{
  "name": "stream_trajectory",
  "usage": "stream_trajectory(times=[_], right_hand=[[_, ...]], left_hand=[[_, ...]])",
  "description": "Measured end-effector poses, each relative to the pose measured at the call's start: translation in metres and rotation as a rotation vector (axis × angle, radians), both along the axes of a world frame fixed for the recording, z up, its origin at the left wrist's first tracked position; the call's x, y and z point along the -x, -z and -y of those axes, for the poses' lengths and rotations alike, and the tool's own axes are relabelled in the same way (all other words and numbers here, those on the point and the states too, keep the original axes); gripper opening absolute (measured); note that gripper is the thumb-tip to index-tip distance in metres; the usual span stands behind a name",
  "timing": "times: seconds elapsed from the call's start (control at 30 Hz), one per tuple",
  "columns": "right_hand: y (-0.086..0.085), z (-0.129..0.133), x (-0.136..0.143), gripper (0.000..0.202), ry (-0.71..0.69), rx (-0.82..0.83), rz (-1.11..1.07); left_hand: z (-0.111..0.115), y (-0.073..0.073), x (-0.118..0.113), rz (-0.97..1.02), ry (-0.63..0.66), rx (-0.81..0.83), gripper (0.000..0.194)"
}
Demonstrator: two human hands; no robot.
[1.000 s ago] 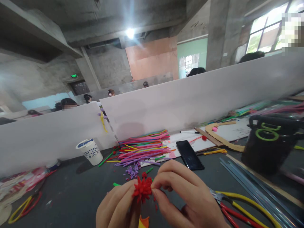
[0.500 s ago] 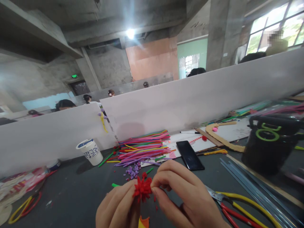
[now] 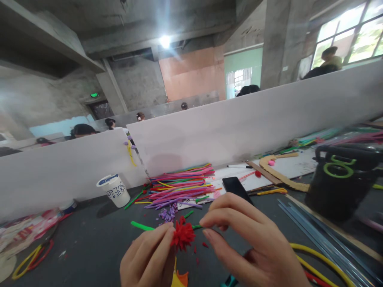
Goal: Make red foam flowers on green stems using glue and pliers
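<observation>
Between the thumb and fingers of my left hand (image 3: 146, 255) is a red flower (image 3: 183, 235) with many short, fuzzy, pointed petals. To its right, my right hand (image 3: 251, 247) is apart from the flower, with a gap between thumb and forefinger and nothing seen in it. Small red snippets (image 3: 205, 244) lie on the dark table below the flower. Green fuzzy stems (image 3: 142, 226) show to either side of it. A yellow and orange object (image 3: 179, 278) is partly hidden beneath my left hand, and chopped purple bits (image 3: 168, 214) lie just beyond.
Bundled coloured pipe cleaners (image 3: 179, 185) lie at the partition (image 3: 209, 131). A white cup (image 3: 115, 191) stands left. A phone (image 3: 236, 188), black bucket (image 3: 341, 183), clear rods (image 3: 317, 231) and yellow-and-red-handled pliers (image 3: 317, 259) are right; scissors (image 3: 28, 261) lie far left. People sit beyond.
My right hand has moved right, away from the flower, and its fingers have parted. The flower has turned slightly in my left hand, and more of the green stem shows at left.
</observation>
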State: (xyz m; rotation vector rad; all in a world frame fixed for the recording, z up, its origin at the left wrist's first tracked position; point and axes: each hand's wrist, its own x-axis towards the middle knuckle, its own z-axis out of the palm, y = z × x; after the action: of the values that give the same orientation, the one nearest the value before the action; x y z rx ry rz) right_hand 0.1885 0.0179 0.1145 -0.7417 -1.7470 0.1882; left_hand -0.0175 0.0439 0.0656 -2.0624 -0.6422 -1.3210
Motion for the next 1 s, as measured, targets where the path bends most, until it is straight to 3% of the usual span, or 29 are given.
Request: stream_trajectory(times=[0.27,0.7,0.87,1.0], right_hand=[[0.002,-0.007,0.000,0.018,0.069,-0.103,0.305],[0.011,-0.012,0.004,0.020,0.112,-0.120,0.421],[0.007,-0.008,0.004,0.018,0.063,-0.083,0.319],[-0.004,0.002,-0.003,0.018,-0.115,0.195,0.063]], left_hand=[[-0.001,-0.001,0.003,-0.122,-0.046,-0.014,0.018],[-0.002,-0.001,0.004,-0.167,-0.058,-0.035,0.024],[-0.002,0.002,0.004,-0.101,-0.028,-0.017,0.022],[-0.003,-0.001,0.005,-0.110,-0.038,-0.014,0.019]])
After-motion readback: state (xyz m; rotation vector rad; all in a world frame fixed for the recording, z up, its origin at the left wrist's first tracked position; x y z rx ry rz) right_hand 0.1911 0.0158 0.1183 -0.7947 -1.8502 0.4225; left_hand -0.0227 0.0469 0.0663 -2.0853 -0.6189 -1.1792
